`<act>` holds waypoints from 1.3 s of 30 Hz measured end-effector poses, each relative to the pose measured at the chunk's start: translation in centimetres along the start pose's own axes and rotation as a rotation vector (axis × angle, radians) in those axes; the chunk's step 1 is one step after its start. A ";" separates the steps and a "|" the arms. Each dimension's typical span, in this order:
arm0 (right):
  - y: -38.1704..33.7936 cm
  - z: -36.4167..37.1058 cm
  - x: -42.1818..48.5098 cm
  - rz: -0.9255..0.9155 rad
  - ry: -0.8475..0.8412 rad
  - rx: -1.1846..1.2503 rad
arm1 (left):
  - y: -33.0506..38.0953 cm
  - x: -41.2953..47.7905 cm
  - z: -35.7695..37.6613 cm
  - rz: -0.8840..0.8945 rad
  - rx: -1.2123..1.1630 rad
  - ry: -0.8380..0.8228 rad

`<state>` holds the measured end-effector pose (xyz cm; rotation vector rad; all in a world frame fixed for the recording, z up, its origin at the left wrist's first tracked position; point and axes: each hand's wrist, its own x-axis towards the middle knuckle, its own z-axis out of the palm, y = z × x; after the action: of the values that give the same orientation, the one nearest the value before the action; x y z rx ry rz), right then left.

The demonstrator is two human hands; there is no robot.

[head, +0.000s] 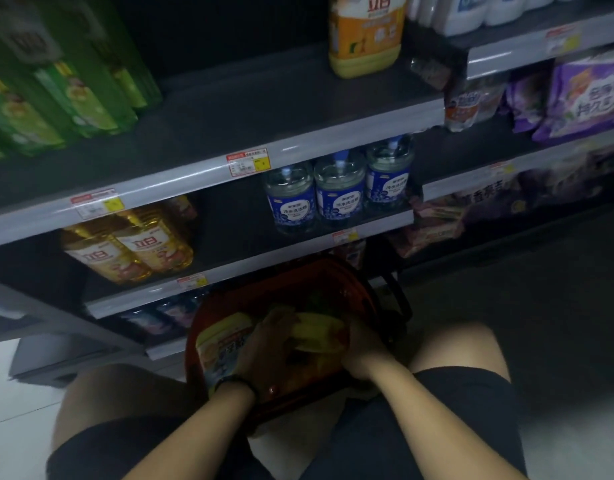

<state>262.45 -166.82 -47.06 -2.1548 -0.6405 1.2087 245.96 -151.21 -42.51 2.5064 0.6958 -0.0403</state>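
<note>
Both hands are down in the basket now. Your left hand curls over one end of the yellow pack, and your right hand cups the other end, its fingers tucked into shadow underneath. That looks like a two-handed hold with nothing spare.

Start with the big picture. The shelving stands right in front of you and its lower edge hangs close over the far side of the work. Keep your head and elbows low so you don't knock the stock.

Next, the red basket. It sits on the floor between your knees, with its handle tipped away toward the shelf. It is light and can slide, so press straight down rather than forward as you seat the load.

Inside, the printed pack lies flat along the left wall, just beside your left wrist. Lay the yellow pack next to it, not on its edge, so neither one tips.

Now the yellow pack itself, which sits mid-basket, level with the rim. What lies beneath it is too dark to read, so feel for a flat spot. Lower both ends together, then ease the lower fingers out first.

Last, your wristband rides near the basket's near rim, so lift that wrist clear before you let go.
</note>
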 end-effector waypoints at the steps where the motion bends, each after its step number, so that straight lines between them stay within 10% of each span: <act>1: -0.5 -0.6 -0.6 -0.036 0.041 0.067 | 0.5 -0.1 -0.8 -0.017 -0.052 0.022; 21: -23.2 -18.7 -16.9 -0.744 0.222 0.237 | 15.0 -1.7 -29.3 0.301 -0.669 0.647; 27: -32.1 -26.6 -22.6 -0.875 0.316 0.294 | 18.8 0.2 -34.8 0.368 -0.817 0.313; 39: -45.8 -39.2 -21.8 -0.853 0.603 0.336 | 29.6 12.0 -49.5 0.305 -0.968 0.326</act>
<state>280.58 -158.11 13.81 -1.5476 -0.8628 0.1736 265.33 -142.11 12.38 1.6468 0.3109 0.6644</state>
